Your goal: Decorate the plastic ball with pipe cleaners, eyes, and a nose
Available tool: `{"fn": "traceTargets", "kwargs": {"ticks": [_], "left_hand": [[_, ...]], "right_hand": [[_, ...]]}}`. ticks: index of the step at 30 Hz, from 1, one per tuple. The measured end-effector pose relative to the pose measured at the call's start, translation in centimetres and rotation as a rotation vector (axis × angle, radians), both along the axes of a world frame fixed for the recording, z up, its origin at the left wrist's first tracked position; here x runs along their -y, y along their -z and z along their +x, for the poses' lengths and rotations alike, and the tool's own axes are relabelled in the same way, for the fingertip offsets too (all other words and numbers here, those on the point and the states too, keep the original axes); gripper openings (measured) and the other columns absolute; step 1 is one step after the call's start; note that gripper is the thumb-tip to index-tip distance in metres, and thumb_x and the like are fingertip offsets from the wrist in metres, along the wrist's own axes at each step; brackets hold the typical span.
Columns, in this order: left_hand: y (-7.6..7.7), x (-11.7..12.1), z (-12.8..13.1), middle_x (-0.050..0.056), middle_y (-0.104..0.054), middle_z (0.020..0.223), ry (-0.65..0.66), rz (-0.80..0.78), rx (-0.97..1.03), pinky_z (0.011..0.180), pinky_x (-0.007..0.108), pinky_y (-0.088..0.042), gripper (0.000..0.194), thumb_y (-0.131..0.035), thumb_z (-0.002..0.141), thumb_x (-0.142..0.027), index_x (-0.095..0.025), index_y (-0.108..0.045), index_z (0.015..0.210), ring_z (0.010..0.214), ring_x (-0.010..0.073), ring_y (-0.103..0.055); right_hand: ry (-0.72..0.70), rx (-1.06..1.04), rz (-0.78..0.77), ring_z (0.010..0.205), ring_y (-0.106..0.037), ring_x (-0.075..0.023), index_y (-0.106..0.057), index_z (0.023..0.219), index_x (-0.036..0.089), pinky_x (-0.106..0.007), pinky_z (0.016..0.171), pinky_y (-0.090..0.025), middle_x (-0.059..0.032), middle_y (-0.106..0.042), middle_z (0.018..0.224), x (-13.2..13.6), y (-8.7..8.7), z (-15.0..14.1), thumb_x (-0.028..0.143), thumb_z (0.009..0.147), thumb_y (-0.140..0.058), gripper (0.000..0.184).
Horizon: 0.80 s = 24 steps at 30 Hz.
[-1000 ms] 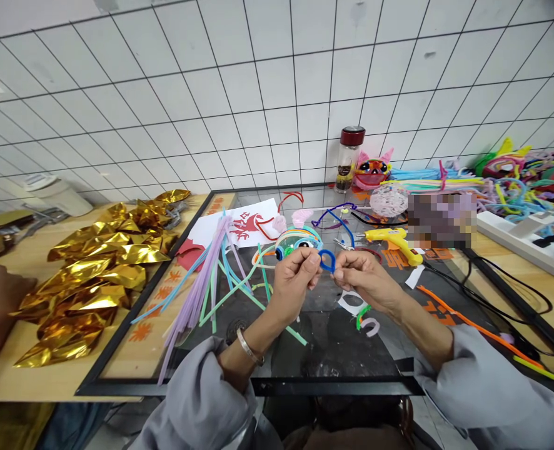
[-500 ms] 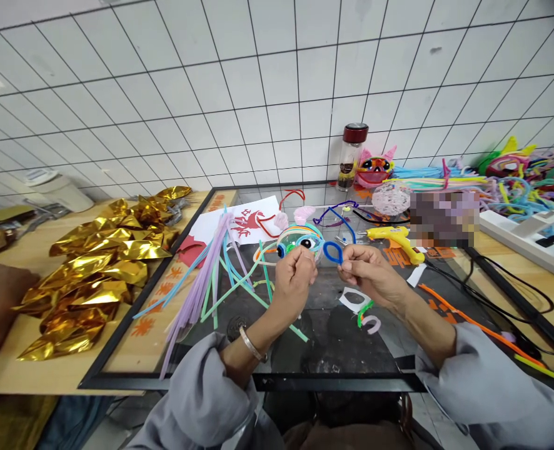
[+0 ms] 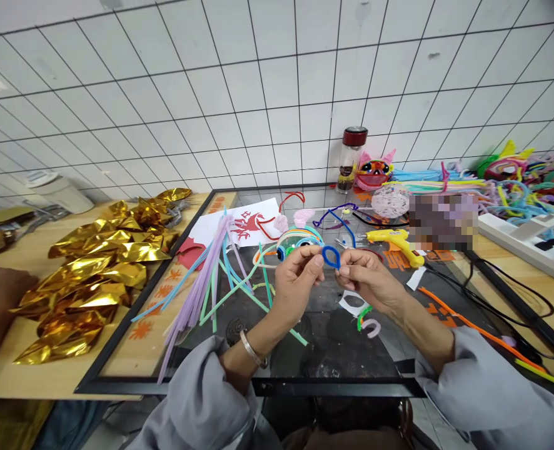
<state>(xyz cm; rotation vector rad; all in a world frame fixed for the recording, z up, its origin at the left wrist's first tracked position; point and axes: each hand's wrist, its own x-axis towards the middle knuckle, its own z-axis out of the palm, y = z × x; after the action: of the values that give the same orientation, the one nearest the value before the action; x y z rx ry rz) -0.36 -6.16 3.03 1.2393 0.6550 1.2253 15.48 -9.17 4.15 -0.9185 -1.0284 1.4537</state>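
Note:
A small loop of blue pipe cleaner (image 3: 332,249) is held up over the dark glass tabletop. My right hand (image 3: 371,278) pinches its right end between thumb and fingertips. From the other side, my left hand (image 3: 296,284) closes thumb and fingers at the loop's left edge. Just behind my left hand lies a pipe-cleaner piece with large round eyes (image 3: 289,240), partly hidden by that hand. Below my right hand are a white paper cutout (image 3: 352,302) and a short green and lilac curl (image 3: 369,325).
Lilac, blue and green pipe cleaners (image 3: 195,287) fan out on the left, beside gold foil pieces (image 3: 84,269). A yellow glue gun (image 3: 394,239) lies to the right, near a white power strip (image 3: 530,244). A glass bottle (image 3: 351,159) stands at the back. Another person's arm (image 3: 0,300) rests far left.
My left hand has opened from a fist and come to the blue loop, its fingers now at the left edge. My right hand has shifted slightly left with the loop.

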Motion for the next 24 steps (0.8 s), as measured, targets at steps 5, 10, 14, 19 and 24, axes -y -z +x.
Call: {"fn": "traceTargets", "kwargs": {"ticks": [5, 10, 14, 19, 24], "left_hand": [[0.57, -0.22, -0.02, 0.007, -0.070, 0.105, 0.148, 0.010, 0.045, 0.074, 0.026, -0.051, 0.048, -0.066, 0.088, -0.055, -0.020, -0.069, 0.121, 0.080, 0.0133, -0.061], [0.62, -0.11, -0.14, 0.009, -0.067, 0.124, 0.229, 0.020, 0.038, 0.083, 0.030, -0.050, 0.048, -0.061, 0.092, -0.054, -0.022, -0.068, 0.128, 0.098, 0.0193, -0.061], [0.45, -0.06, -0.13, 0.009, -0.071, 0.116, 0.267, -0.039, 0.055, 0.080, 0.031, -0.050, 0.050, -0.062, 0.091, -0.056, -0.021, -0.069, 0.126, 0.090, 0.0184, -0.062], [0.09, -0.07, 0.04, 0.008, -0.072, 0.110, 0.298, -0.085, 0.147, 0.084, 0.032, -0.050, 0.050, -0.071, 0.084, -0.055, -0.021, -0.072, 0.121, 0.097, 0.0201, -0.064], [-0.03, 0.07, 0.11, 0.009, -0.072, 0.111, 0.337, -0.098, 0.193, 0.091, 0.034, -0.050, 0.046, -0.071, 0.086, -0.051, -0.020, -0.073, 0.119, 0.102, 0.0221, -0.065]], "right_hand": [[-0.024, -0.015, 0.001, 0.041, -0.037, -0.0057, -0.059, 0.060, 0.018, -0.022, 0.047, -0.022, 0.0061, -0.049, 0.045, 0.01, 0.05, -0.15, 0.031, 0.064, -0.078, 0.024], [-0.039, -0.037, 0.002, 0.041, -0.038, -0.0056, -0.060, 0.060, 0.017, -0.023, 0.047, -0.022, 0.0056, -0.049, 0.046, -0.02, 0.14, -0.21, 0.030, 0.064, -0.078, 0.023], [-0.057, -0.059, -0.001, 0.041, -0.038, -0.0051, -0.061, 0.059, 0.017, -0.023, 0.047, -0.022, 0.0058, -0.048, 0.046, 0.02, 0.36, -0.30, 0.030, 0.064, -0.079, 0.023], [-0.072, -0.072, -0.009, 0.042, -0.039, -0.0056, -0.061, 0.060, 0.017, -0.023, 0.048, -0.024, 0.0061, -0.048, 0.047, 0.05, 0.49, -0.33, 0.032, 0.065, -0.081, 0.025], [-0.078, -0.103, -0.022, 0.042, -0.039, -0.0055, -0.059, 0.058, 0.017, -0.023, 0.048, -0.024, 0.0057, -0.050, 0.047, 0.05, 0.54, -0.19, 0.032, 0.066, -0.081, 0.028]]}}
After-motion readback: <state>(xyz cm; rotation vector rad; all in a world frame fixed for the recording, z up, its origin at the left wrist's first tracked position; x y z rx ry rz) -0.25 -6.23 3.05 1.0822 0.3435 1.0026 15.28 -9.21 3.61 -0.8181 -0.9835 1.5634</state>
